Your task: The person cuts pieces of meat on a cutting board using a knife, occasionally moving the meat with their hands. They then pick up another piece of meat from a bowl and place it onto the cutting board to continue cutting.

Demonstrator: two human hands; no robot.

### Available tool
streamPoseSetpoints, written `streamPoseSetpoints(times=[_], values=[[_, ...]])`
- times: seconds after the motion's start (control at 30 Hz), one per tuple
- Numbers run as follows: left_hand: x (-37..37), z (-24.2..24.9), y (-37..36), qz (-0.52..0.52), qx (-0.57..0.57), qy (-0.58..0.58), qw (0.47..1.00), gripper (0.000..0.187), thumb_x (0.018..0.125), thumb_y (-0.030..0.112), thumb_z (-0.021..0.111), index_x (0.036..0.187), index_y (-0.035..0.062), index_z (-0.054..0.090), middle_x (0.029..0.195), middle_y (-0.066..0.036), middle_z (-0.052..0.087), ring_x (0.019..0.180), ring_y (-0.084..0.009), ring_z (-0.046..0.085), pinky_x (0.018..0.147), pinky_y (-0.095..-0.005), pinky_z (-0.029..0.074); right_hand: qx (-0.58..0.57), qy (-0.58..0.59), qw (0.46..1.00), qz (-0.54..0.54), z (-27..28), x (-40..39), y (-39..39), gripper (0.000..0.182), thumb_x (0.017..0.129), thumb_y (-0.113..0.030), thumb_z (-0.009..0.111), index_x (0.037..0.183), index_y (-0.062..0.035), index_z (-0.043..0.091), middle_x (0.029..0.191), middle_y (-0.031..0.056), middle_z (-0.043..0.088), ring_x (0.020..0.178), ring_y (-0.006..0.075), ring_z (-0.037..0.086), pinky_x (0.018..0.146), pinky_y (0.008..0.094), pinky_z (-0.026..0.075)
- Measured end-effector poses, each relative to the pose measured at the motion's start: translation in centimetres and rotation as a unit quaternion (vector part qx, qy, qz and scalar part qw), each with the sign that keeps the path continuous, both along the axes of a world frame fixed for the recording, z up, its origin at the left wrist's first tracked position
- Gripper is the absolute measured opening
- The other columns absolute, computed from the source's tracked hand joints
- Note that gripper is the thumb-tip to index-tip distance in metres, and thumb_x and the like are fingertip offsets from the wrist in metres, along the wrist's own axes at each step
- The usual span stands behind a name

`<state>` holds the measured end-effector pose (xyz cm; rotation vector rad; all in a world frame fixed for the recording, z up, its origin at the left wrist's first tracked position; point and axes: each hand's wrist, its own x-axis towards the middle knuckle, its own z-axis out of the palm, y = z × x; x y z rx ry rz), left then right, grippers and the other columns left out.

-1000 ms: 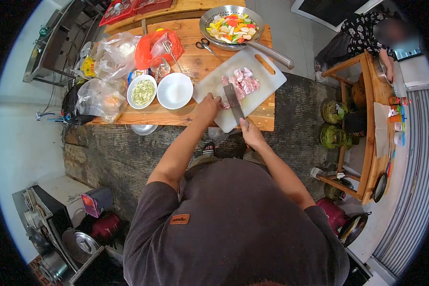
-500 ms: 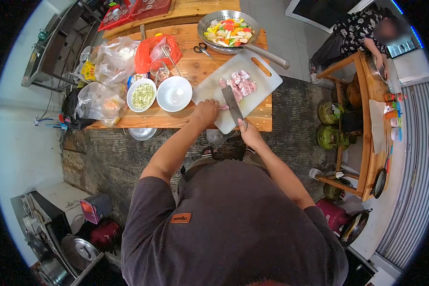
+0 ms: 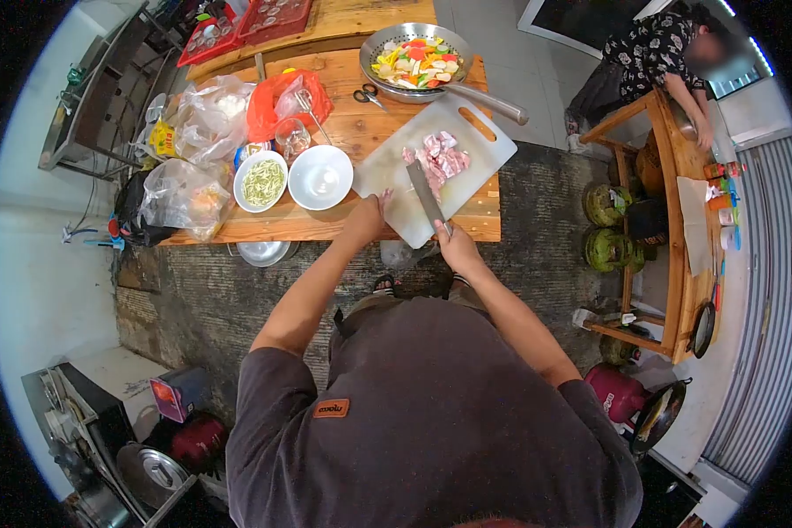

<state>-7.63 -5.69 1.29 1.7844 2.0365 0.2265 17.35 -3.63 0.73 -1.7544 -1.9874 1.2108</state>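
On the white cutting board (image 3: 487, 160) lies a pile of chopped raw meat (image 3: 446, 157), pink and whitish. My right hand (image 3: 458, 247) grips the handle of a cleaver (image 3: 425, 192), its blade resting over the board beside the pile. At the board's left edge, my left hand (image 3: 366, 218) is closed on a small piece of meat (image 3: 386, 196), apart from the blade. Left of it stand a white bowl (image 3: 321, 179) with nothing in it and another bowl (image 3: 240, 192) of pale green shreds (image 3: 264, 182).
A long-handled steel pan (image 3: 484, 99) of cut vegetables sits behind the board, near scissors (image 3: 369, 93). Plastic bags (image 3: 185, 195), a red bag (image 3: 268, 110) and a glass (image 3: 292, 136) crowd the table's left. Another person (image 3: 647, 66) leans at a wooden side table (image 3: 669, 299).
My left hand has drawn back left, off the board's middle, with the meat piece. The cleaver has shifted slightly left, and the other person's hand has moved a little.
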Motion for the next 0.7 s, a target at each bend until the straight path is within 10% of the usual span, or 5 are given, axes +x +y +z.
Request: streamPoseSetpoints(times=[0.17,0.23,0.5,0.57,0.7], values=[[0.8,-0.7,1.2,0.281,-0.068,-0.57,0.769,0.037,0.099,0.028,0.062,0.112,-0.0067,0.067,0.097,-0.012,0.07,0.086,-0.0222,0.068,0.072,-0.0348,0.054,-0.15,0.034,0.987,0.041,5.3,0.2,0.9,0.062,0.104,-0.055,0.043,0.132,-0.0003,0.055,0.099,0.0221,0.07,0.066,0.0334,0.069,0.062,0.0436,0.056],[1.9,-1.2,2.0,0.295,-0.071,-0.536,0.788,0.036,0.098,0.027,0.063,0.112,-0.0065,0.068,0.095,-0.011,0.07,0.085,-0.0215,0.068,0.071,-0.0338,0.053,-0.188,0.089,0.978,0.015,5.3,0.5,1.0,0.062,0.105,-0.055,0.042,0.134,-0.0016,0.051,0.085,0.0137,0.067,0.046,0.0191,0.055,0.044,0.0354,0.048],[3.6,-4.2,4.2,0.232,-0.034,-0.34,0.911,0.031,0.094,0.022,0.067,0.105,-0.0063,0.069,0.088,-0.014,0.073,0.082,-0.0191,0.071,0.07,-0.0333,0.054,-0.201,0.11,0.973,-0.016,5.3,1.1,-0.2,0.059,0.105,-0.055,0.042,0.125,-0.0002,0.051,0.065,0.0048,0.053,0.045,0.0158,0.052,0.042,0.0329,0.045],[3.7,-5.8,4.3,0.247,0.042,-0.244,0.937,0.019,0.091,0.019,0.065,0.092,-0.0001,0.067,0.089,-0.023,0.071,0.083,-0.0398,0.07,0.074,-0.0469,0.054,-0.2,0.118,0.972,-0.019,5.9,1.1,-0.4,0.058,0.105,-0.055,0.042,0.119,0.0005,0.052,0.063,0.0044,0.051,0.045,0.0157,0.052,0.042,0.033,0.045],[3.8,-2.6,3.0,0.221,0.087,-0.173,0.956,0.022,0.092,0.019,0.064,0.101,-0.0009,0.065,0.094,-0.024,0.071,0.09,-0.0411,0.069,0.08,-0.0478,0.053,-0.182,0.116,0.976,-0.022,6.3,1.4,-0.8,0.057,0.105,-0.055,0.043,0.11,0.0007,0.052,0.063,0.0071,0.053,0.046,0.0186,0.055,0.044,0.0352,0.046]])
